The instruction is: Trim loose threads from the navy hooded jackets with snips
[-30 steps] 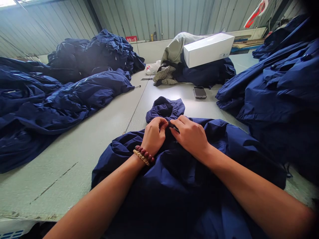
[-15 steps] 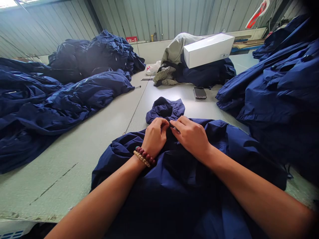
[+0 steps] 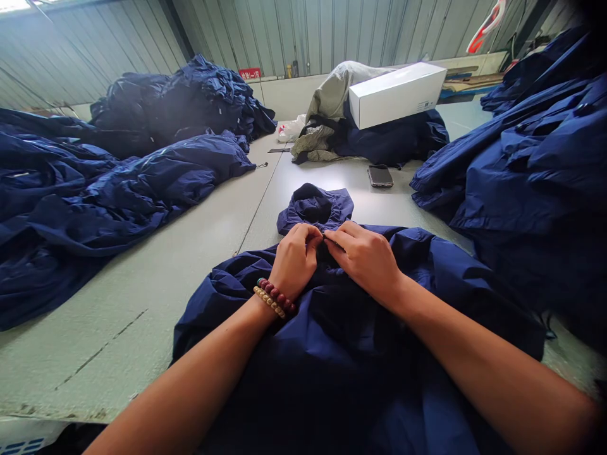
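The jacket (image 3: 360,354) lies spread on the table (image 3: 199,253) in the head view, dark blue, its collar or hood (image 3: 315,205) pointing away from the person. Just below that, the left hand (image 3: 296,256) and right hand (image 3: 367,256) meet, thumbs and fingertips pinching the jacket's front; the small dark bit between them is too small to make out. Thin, smooth-looking cloth could slide out of so small a grip, or a loose fold could get caught between the fingertips, since the cloth bunches around them. The bead bracelets (image 3: 275,297) on the left wrist sit close to the creases and might snag. The phone (image 3: 380,176) lies well apart, so a knock seems unlikely.
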The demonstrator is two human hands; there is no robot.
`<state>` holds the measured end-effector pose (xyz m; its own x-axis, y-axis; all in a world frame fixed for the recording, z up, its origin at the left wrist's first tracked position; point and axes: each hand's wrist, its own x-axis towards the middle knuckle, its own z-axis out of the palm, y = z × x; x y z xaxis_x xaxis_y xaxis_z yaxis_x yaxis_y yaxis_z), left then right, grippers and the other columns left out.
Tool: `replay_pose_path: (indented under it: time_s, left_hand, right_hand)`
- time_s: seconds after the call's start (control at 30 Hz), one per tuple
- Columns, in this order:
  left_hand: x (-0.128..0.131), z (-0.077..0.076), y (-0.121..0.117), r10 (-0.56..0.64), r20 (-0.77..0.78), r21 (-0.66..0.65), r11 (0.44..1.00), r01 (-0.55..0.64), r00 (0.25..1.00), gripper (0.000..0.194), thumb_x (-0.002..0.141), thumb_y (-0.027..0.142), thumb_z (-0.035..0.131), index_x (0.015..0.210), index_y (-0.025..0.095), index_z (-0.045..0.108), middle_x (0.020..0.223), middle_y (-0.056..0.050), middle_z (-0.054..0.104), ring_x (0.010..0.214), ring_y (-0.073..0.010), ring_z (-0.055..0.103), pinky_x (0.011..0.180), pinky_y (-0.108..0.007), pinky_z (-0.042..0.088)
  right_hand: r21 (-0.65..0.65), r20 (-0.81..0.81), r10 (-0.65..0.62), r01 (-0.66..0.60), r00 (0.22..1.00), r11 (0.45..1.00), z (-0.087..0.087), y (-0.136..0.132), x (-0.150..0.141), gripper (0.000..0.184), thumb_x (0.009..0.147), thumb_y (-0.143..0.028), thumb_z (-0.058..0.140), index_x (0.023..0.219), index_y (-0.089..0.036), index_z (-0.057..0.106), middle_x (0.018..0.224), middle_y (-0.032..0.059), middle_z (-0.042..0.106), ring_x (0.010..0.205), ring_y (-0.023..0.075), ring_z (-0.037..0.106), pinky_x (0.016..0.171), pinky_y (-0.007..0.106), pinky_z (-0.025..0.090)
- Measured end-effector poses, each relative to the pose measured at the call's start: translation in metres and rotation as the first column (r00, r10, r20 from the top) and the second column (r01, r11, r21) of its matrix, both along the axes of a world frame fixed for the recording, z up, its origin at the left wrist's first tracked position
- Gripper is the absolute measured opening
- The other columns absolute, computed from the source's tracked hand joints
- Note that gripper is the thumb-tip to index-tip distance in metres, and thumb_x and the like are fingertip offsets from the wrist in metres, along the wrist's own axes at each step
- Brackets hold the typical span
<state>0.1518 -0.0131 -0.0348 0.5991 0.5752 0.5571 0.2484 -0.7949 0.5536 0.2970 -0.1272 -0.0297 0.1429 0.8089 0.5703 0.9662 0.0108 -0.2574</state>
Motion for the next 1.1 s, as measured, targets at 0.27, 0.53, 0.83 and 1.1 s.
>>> replay_pose_path:
  time_s: [0.27,0.53,0.83,1.1]
  left_hand:
    - [0.003,0.0,0.013,0.029,0.282,-0.555,0.821,0.138,0.959,0.011,0.094,0.03,0.071,0.091,0.019,0.07,0.088,-0.003,0.073,0.081,-0.0162,0.069,0.085,-0.034,0.059]
    - [0.002,0.002,0.006,-0.029,0.322,-0.619,0.75,0.234,0.946,0.022,0.086,0.041,0.081,0.087,0.02,0.075,0.088,-0.003,0.071,0.08,-0.0149,0.063,0.078,-0.03,0.055]
    - [0.003,0.002,0.001,-0.056,0.316,-0.693,0.668,0.271,0.947,0.04,0.078,0.056,0.09,0.088,0.018,0.08,0.093,-0.006,0.076,0.086,-0.0176,0.066,0.082,-0.031,0.056]
    - [0.003,-0.001,0.0,-0.054,0.318,-0.731,0.621,0.282,0.946,0.041,0.076,0.056,0.092,0.09,0.019,0.082,0.094,-0.005,0.077,0.085,-0.0165,0.066,0.084,-0.031,0.055]
  right_hand:
    - [0.215,-0.465,0.026,0.084,0.885,0.973,-0.009,0.002,0.012,0.039,0.111,-0.043,0.052,0.13,-0.018,0.075,0.104,0.009,0.08,0.09,0.0221,0.072,0.086,0.034,0.053]
    - [0.181,-0.682,0.174,-0.067,0.71,0.981,-0.009,0.002,0.012,0.026,0.096,-0.046,0.074,0.1,-0.022,0.082,0.07,-0.0026,0.062,0.06,0.013,0.051,0.061,0.027,0.042]
    - [0.237,-0.612,0.226,-0.096,0.758,0.967,-0.012,0.001,0.007,0.026,0.092,-0.042,0.078,0.108,-0.023,0.085,0.091,0.0027,0.079,0.068,0.0152,0.062,0.068,0.028,0.053]
    - [0.238,-0.559,0.189,-0.061,0.807,0.969,-0.008,0.001,0.009,0.021,0.095,-0.039,0.074,0.099,-0.022,0.086,0.084,0.0025,0.079,0.067,0.0158,0.062,0.074,0.03,0.054]
